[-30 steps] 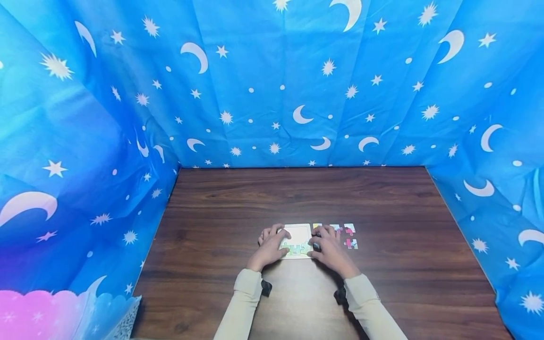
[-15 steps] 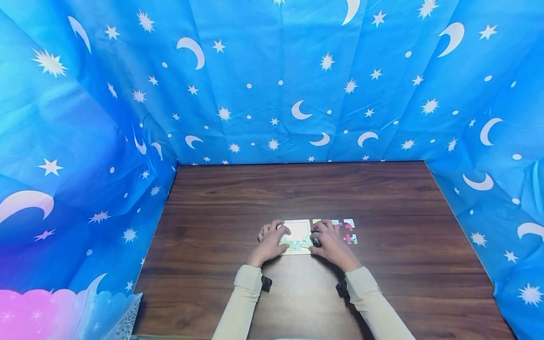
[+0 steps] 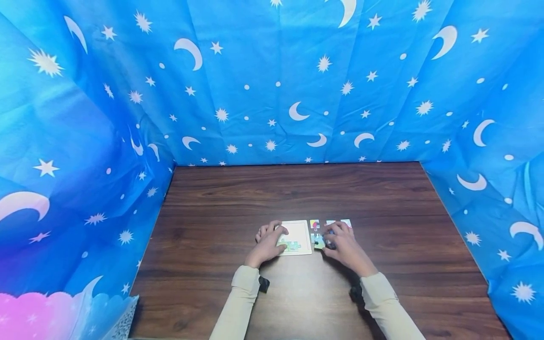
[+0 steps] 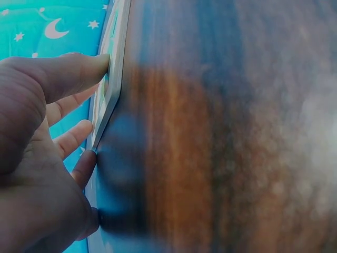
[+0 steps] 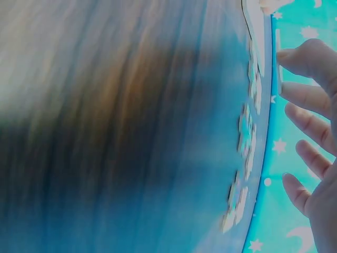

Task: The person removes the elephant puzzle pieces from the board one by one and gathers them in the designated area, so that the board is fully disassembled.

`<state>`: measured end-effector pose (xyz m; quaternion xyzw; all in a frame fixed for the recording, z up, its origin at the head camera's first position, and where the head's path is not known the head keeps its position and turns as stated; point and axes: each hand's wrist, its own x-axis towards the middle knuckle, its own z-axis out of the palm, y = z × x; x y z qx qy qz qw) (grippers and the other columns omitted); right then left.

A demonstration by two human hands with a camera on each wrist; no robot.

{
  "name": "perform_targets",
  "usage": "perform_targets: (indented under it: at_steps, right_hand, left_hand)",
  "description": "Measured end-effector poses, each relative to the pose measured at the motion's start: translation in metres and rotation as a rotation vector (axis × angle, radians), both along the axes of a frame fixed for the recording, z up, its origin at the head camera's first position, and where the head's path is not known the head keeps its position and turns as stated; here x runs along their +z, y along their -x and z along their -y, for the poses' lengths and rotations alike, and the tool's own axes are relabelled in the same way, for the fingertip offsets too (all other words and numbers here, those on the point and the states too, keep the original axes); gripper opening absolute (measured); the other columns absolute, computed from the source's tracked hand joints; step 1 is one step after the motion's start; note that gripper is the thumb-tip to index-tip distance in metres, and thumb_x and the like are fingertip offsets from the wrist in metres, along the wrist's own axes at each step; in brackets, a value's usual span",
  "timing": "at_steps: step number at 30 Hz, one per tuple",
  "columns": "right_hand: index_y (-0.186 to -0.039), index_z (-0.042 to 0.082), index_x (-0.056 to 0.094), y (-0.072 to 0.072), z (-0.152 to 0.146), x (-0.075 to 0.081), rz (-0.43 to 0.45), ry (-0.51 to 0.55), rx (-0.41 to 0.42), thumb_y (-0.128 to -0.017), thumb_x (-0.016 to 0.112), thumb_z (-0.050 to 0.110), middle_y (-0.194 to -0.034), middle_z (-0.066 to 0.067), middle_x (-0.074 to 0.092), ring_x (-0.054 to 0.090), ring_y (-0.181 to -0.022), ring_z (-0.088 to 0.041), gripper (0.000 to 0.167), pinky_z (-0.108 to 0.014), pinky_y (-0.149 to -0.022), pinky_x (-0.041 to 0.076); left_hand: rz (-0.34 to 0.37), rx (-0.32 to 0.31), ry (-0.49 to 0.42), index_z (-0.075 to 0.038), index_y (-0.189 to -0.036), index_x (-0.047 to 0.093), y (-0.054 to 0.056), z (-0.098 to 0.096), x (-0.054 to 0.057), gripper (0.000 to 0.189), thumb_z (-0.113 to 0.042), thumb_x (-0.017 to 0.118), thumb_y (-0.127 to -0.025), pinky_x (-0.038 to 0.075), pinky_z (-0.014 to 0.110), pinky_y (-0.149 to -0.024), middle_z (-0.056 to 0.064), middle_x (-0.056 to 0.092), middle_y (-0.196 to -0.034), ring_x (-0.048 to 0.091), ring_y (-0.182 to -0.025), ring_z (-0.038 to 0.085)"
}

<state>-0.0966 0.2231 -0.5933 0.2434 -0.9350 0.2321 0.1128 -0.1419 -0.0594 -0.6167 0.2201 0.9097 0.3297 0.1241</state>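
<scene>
A white-framed puzzle tray (image 3: 295, 230) lies on the table with joined green puzzle pieces (image 3: 292, 246) along its near side. My left hand (image 3: 268, 243) holds the tray's left side, its thumb on the near part of the frame and its other fingers spread along the edge. To the right of the tray, my right hand (image 3: 345, 245) pinches a puzzle piece (image 5: 278, 63) between thumb and index finger, seen nearly edge-on in the right wrist view. Its other fingers are spread apart. A red-and-yellow puzzle piece (image 3: 314, 224) lies just beyond.
More loose puzzle pieces (image 3: 346, 222) lie behind and beneath my right hand, partly hidden by it. The brown wood table (image 3: 238, 193) reaches back to a blue curtain (image 3: 255, 71) with moons and stars. A pink-and-blue scalloped cloth (image 3: 55, 314) covers the left front corner.
My right hand has moved right, off the tray's right edge, and the green piece at the tray's right end is gone from there. My left hand stays on the tray.
</scene>
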Motion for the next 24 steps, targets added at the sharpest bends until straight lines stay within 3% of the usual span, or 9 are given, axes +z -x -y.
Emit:
perform_targets:
  at_steps: [10, 19, 24]
  right_hand:
    - [-0.098, -0.001, 0.077, -0.010, -0.034, 0.002, 0.023, -0.090, -0.018, -0.075, 0.086, 0.014, -0.117, -0.018, 0.062, 0.047, -0.112, -0.040, 0.029, -0.057, -0.085, 0.036]
    - [-0.096, -0.001, 0.077, -0.031, -0.062, -0.005, -0.003, -0.106, -0.039, -0.073, 0.087, 0.012, -0.108, -0.017, 0.062, 0.048, -0.108, -0.041, 0.028, -0.057, -0.081, 0.037]
    - [-0.098, -0.001, 0.077, -0.038, -0.072, -0.008, -0.003, -0.107, -0.060, -0.071, 0.087, 0.011, -0.108, -0.017, 0.063, 0.049, -0.107, -0.041, 0.031, -0.057, -0.079, 0.037]
  left_hand:
    - [-0.015, -0.011, -0.001, -0.012, -0.152, 0.043, 0.001, 0.001, 0.000, 0.068, -0.017, 0.070, -0.090, 0.022, 0.059, -0.095, 0.014, 0.034, -0.153, 0.030, -0.129, 0.041]
    - [0.003, -0.004, 0.025, -0.009, -0.156, 0.039, 0.003, 0.001, -0.007, 0.072, -0.021, 0.069, -0.092, 0.019, 0.057, -0.097, 0.011, 0.029, -0.156, 0.027, -0.132, 0.039]
    - [0.023, -0.016, 0.031, -0.007, -0.155, 0.038, 0.003, -0.001, -0.004, 0.071, -0.019, 0.069, -0.092, 0.019, 0.058, -0.097, 0.012, 0.028, -0.156, 0.025, -0.131, 0.039]
